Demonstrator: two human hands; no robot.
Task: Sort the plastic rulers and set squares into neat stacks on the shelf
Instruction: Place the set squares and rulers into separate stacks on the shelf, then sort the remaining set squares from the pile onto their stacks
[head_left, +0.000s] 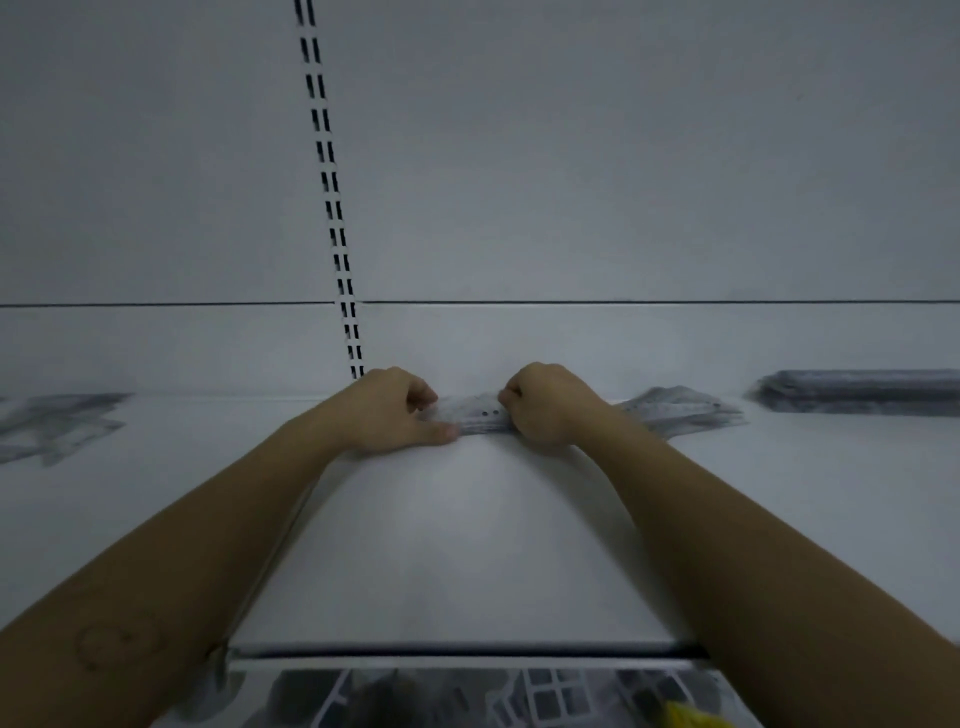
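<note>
A small stack of clear plastic rulers lies near the back of the white shelf. My left hand grips its left end, thumb along the front edge and fingers curled over the top. My right hand grips the right end with curled fingers. A fanned pile of clear set squares lies just right of my right hand. A loose heap of clear rulers and set squares lies at the far left. A neat dark-looking stack of rulers sits at the far right.
The shelf's back panel carries a slotted upright just left of my left hand. Below the shelf's front edge, a lower level holds blurred packaged goods and a yellow item.
</note>
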